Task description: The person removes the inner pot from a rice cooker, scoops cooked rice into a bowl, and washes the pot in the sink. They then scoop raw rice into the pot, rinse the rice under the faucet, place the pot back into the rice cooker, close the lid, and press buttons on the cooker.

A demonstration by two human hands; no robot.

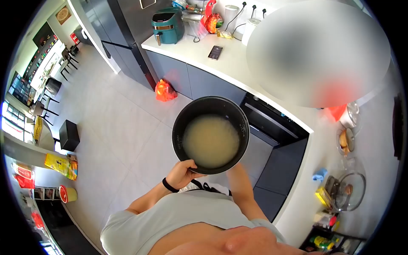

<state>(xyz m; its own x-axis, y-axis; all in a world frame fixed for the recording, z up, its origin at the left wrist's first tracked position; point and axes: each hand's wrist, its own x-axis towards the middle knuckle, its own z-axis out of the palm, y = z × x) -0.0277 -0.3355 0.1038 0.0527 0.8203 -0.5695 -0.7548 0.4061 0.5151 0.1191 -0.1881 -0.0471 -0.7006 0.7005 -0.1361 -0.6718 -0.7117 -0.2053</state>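
Note:
A black rice cooker inner pot [180,123] with measuring marks on its wall is held in front of my body. Cloudy, pale yellowish water [211,140] covers its bottom; whether rice lies underneath cannot be made out. My left hand [183,173] is closed on the near left rim, its thumb over the edge and a black band on the wrist. The forearm of my right arm [241,180] runs up to the near right side of the pot. The right hand itself is hidden behind or under the pot.
A white counter [199,49] runs ahead and along the right, carrying a green air fryer [168,26] and a phone [215,52]. An oven [272,121] sits below it. An orange-red bag [165,90] lies on the floor by the cabinets. A blurred patch hides part of the counter.

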